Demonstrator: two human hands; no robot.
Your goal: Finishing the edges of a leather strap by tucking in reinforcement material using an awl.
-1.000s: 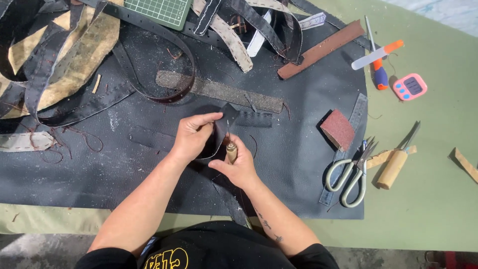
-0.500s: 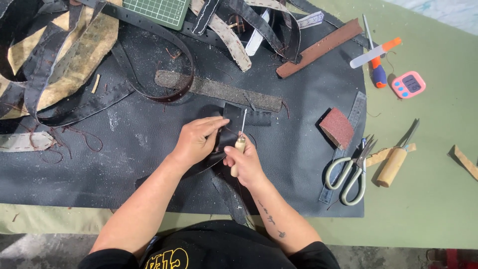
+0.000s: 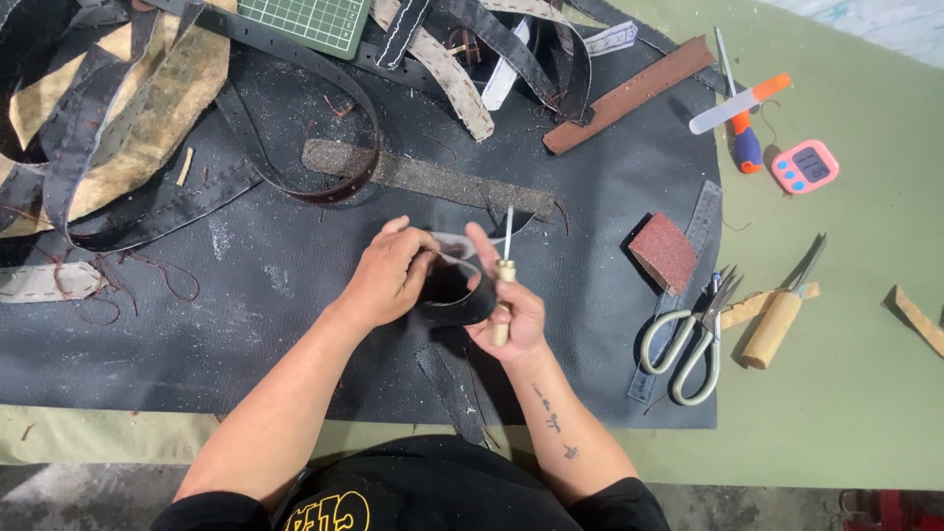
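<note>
At mid-tabletop (image 3: 846, 393), on the dark mat, the left hand (image 3: 388, 280) curls its fingers tight around a looped black strap (image 3: 454, 295), gripping its left side. Just right, the right hand (image 3: 511, 310) clamps a wooden-handled awl (image 3: 504, 265) (blade upright, touching the loop's right edge), scissors (image 3: 688, 339) lying farther right.

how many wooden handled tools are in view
2: an awl gripped in the right hand beside the curled black strap, and a wooden-handled knife lying right of the scissors. Others may hide under the straps.
</note>
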